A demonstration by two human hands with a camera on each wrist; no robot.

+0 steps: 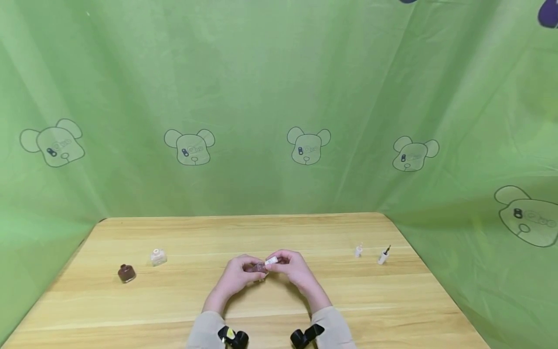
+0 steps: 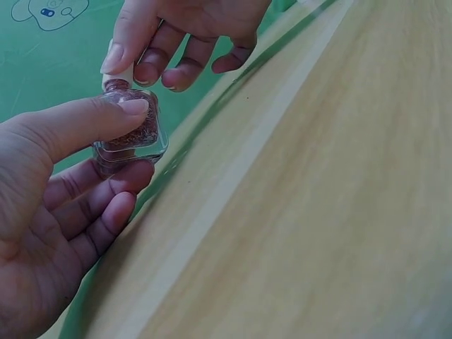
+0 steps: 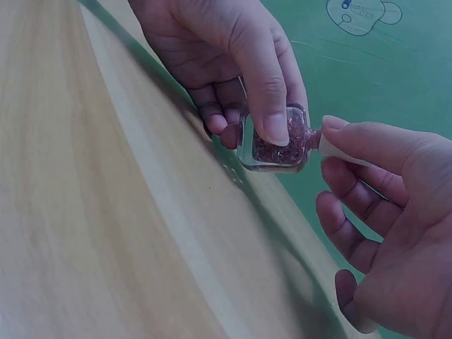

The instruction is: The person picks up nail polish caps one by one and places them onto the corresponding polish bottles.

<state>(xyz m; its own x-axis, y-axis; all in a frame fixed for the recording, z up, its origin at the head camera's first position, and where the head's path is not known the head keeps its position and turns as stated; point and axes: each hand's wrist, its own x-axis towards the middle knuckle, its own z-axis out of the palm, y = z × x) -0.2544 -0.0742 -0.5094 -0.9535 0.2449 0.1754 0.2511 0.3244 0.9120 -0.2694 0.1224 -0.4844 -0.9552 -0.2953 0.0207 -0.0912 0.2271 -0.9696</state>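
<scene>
Above the table, my left hand (image 1: 237, 277) grips a small square glass nail polish bottle (image 3: 291, 154), thumb across its front face and fingers behind. Reddish glitter shows through the clear glass. My right hand (image 1: 295, 267) pinches the bottle's white cap (image 1: 271, 261) between thumb and forefinger, its other fingers loosely bent. The cap lines up with the bottle's neck (image 3: 313, 139), and a short reddish stretch of neck shows between cap and glass. The bottle is tilted toward my right hand. Whether the cap's thread is engaged is hidden.
On the wooden table (image 1: 174, 310), a dark brown capless polish bottle (image 1: 127, 274) and a clear capless one (image 1: 159, 257) stand at the left. At the right, two white caps, a smaller one (image 1: 358, 251) and a larger one (image 1: 383, 257), stand brush-up. A green curtain (image 1: 253, 97) encloses the table.
</scene>
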